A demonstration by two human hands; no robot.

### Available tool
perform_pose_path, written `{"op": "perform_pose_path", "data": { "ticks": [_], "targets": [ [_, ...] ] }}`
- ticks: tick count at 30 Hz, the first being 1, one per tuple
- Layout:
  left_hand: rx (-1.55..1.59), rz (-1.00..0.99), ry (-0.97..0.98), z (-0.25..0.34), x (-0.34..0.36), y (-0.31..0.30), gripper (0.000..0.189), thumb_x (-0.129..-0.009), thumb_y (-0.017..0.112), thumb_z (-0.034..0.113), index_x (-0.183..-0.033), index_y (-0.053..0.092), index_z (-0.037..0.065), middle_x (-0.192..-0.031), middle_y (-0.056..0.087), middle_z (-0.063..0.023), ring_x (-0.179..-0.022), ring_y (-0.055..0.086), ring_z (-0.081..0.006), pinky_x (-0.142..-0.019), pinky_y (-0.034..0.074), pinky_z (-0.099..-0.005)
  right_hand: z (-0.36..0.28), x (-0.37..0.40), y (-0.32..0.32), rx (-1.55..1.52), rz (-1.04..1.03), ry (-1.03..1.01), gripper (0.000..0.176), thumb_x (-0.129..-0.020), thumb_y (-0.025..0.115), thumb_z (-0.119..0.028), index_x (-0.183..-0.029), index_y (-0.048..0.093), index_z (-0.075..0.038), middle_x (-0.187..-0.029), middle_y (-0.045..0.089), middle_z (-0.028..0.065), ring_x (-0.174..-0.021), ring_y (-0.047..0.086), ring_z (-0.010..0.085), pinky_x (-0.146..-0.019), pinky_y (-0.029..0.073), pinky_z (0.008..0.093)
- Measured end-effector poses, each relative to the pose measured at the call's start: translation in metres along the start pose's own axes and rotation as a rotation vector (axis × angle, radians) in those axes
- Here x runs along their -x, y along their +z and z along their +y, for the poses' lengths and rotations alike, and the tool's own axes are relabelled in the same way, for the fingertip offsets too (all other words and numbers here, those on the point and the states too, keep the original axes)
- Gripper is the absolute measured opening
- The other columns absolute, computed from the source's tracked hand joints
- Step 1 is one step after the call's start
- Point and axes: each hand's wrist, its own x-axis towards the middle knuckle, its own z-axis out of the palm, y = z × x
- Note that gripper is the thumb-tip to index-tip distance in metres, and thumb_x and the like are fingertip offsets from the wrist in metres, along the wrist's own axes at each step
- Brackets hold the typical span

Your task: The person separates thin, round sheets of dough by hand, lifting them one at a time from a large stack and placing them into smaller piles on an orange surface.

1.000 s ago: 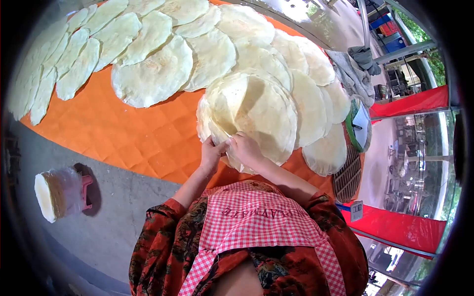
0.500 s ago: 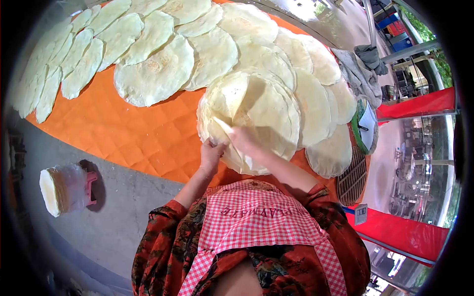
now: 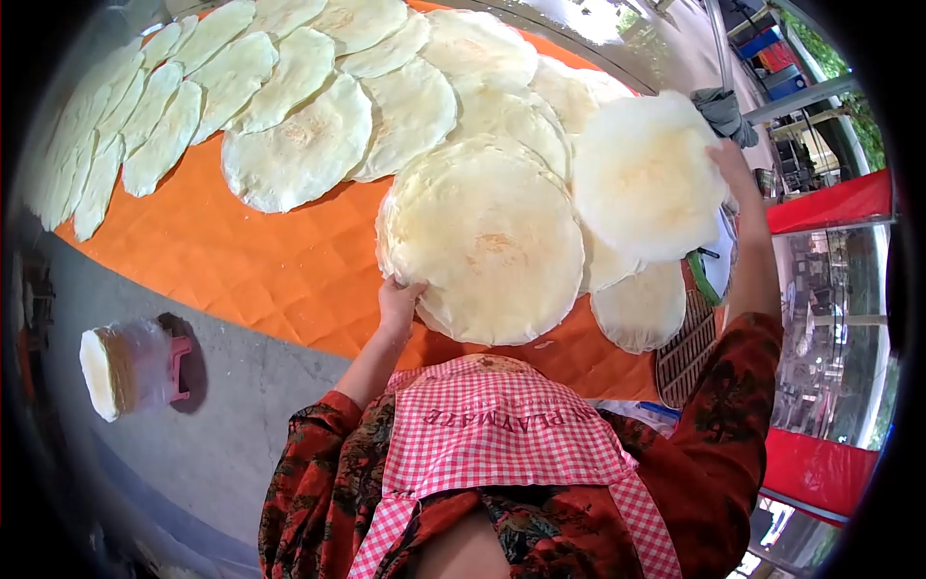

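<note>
A stack of thin round flatbreads (image 3: 487, 241) lies near the front edge of the orange-covered table (image 3: 280, 256). My left hand (image 3: 397, 304) pinches the stack's lower left edge between thumb and fingers. Off to the right, my right hand (image 3: 738, 174) holds a single flatbread (image 3: 651, 179) by its far right edge. That flatbread hangs spread out above others on the table, partly covering them. Part of my right hand's fingers is hidden behind its rim.
Many overlapping flatbreads (image 3: 294, 140) spread over the back and left of the table. A slatted rack (image 3: 680, 362), a green-rimmed item (image 3: 709, 275) and a grey cloth (image 3: 725, 116) lie at the right. On the floor, a wrapped flatbread stack (image 3: 121, 372) rests on a pink stool (image 3: 179, 367).
My right hand has swung from the stack out to the right with one flatbread, now opened flat. The stack's top lies flat where it was folded before. My left hand shifted slightly left.
</note>
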Motion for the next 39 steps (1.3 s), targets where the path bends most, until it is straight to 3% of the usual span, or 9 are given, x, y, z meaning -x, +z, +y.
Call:
{"op": "perform_pose_path", "data": {
  "ticks": [5,8,13,23,25,29,31,34,39],
  "targets": [
    [0.025,-0.046,-0.114,0.035,0.022,0.004,0.031,-0.089,0.057,0.014,-0.117,0.052,-0.001,-0.102,0.064,-0.0115,-0.088,0.064,-0.0225,-0.074,0.054,-0.0366,-0.131,0.060,0.069,0.043,-0.023,-0.265,0.020,-0.086,0.057,-0.013,-0.099,0.062,0.001,-0.086,0.064,0.0058,-0.077,0.057,0.0120,-0.069,0.048,0.0302],
    [0.151,-0.085,-0.150,0.028,0.020,-0.004,0.031,-0.094,0.051,0.023,-0.115,0.053,0.000,-0.101,0.063,-0.0107,-0.089,0.063,-0.0218,-0.073,0.055,-0.0375,-0.184,0.127,0.184,-0.019,-0.210,-0.082,0.016,-0.086,0.053,-0.011,-0.091,0.061,0.002,-0.071,0.061,0.0073,-0.068,0.058,0.0168,-0.061,0.048,0.0378],
    [0.261,-0.164,-0.172,0.037,0.024,-0.006,0.028,-0.093,0.048,0.019,-0.114,0.053,0.001,-0.102,0.062,-0.0108,-0.090,0.063,-0.0225,-0.073,0.055,-0.0393,-0.211,0.211,0.388,0.225,-0.321,-0.293,0.015,-0.084,0.050,-0.010,-0.085,0.062,-0.001,-0.068,0.063,0.0174,-0.061,0.062,0.0291,-0.058,0.048,0.0430],
    [0.139,-0.211,-0.173,0.036,0.013,-0.008,0.032,-0.085,0.054,0.006,-0.117,0.051,0.003,-0.101,0.063,-0.0090,-0.087,0.063,-0.0215,-0.069,0.054,-0.0355,-0.241,0.223,0.380,0.463,-0.293,-0.239,0.019,-0.088,0.048,-0.013,-0.090,0.064,-0.003,-0.070,0.064,0.0176,-0.064,0.064,0.0301,-0.062,0.049,0.0460],
    [0.142,-0.194,-0.210,0.036,0.015,-0.012,0.033,-0.085,0.055,0.006,-0.117,0.051,0.003,-0.101,0.063,-0.0090,-0.086,0.063,-0.0218,-0.066,0.054,-0.0348,-0.183,0.174,0.380,0.003,-0.122,-0.029,0.024,-0.087,0.046,-0.011,-0.102,0.065,-0.005,-0.082,0.066,0.0188,-0.075,0.065,0.0313,-0.066,0.049,0.0423],
    [0.127,-0.244,-0.221,0.039,0.011,-0.018,0.033,-0.086,0.054,0.006,-0.119,0.050,0.003,-0.102,0.063,-0.0095,-0.084,0.063,-0.0223,-0.064,0.053,-0.0346,-0.235,0.156,0.233,0.130,-0.007,-0.207,0.011,-0.085,0.049,-0.012,-0.082,0.057,-0.004,-0.075,0.062,0.0201,-0.074,0.061,0.0380,-0.064,0.048,0.0452],
    [0.142,-0.238,-0.235,0.038,0.015,-0.018,0.033,-0.086,0.054,0.005,-0.119,0.050,0.003,-0.102,0.063,-0.0096,-0.084,0.063,-0.0224,-0.064,0.053,-0.0350,-0.276,0.188,0.218,0.464,-0.028,-0.229,0.014,-0.086,0.049,-0.010,-0.093,0.060,-0.006,-0.077,0.063,0.0184,-0.074,0.063,0.0350,-0.064,0.049,0.0443],
    [0.144,-0.258,-0.252,0.043,0.014,-0.014,0.034,-0.085,0.055,0.004,-0.118,0.050,0.003,-0.102,0.063,-0.0094,-0.084,0.063,-0.0222,-0.065,0.053,-0.0357,-0.264,0.214,0.282,0.493,0.007,-0.431,0.020,-0.087,0.048,-0.010,-0.101,0.061,-0.010,-0.077,0.063,0.0173,-0.074,0.062,0.0357,-0.063,0.049,0.0454],
    [0.150,-0.258,-0.244,0.045,0.017,-0.011,0.035,-0.083,0.055,0.000,-0.118,0.050,0.000,-0.104,0.062,-0.0120,-0.086,0.063,-0.0251,-0.070,0.056,-0.0387,-0.244,0.226,0.412,0.508,-0.350,-0.315,0.024,-0.087,0.048,-0.017,-0.101,0.059,-0.001,-0.081,0.065,0.0192,-0.075,0.065,0.0340,-0.062,0.050,0.0452]
  ]
}}
